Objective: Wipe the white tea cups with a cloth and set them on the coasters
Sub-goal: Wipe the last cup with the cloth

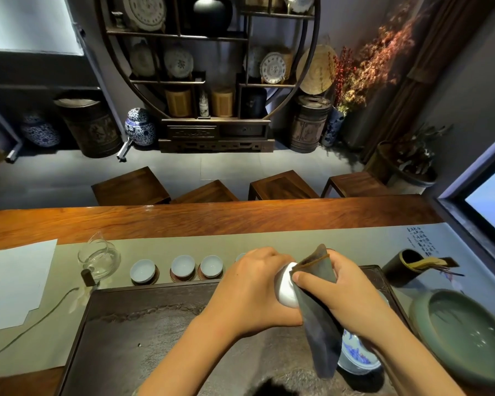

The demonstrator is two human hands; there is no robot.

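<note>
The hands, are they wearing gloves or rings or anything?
No. Both the left hand and the right hand are bare, with no gloves, rings, watch or bracelet showing. The forearms are bare too, and no sleeve comes into view. The fingernails look short and plain.

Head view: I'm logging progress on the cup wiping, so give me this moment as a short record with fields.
left hand: left hand holds a white tea cup on its side above the dark tea tray
right hand: right hand presses a dark cloth against that cup
cups already placed: three in clear view, first, second, third; the rim of a fourth shows behind the left hand
other items: glass pitcher left of the row; green basin at right
</note>
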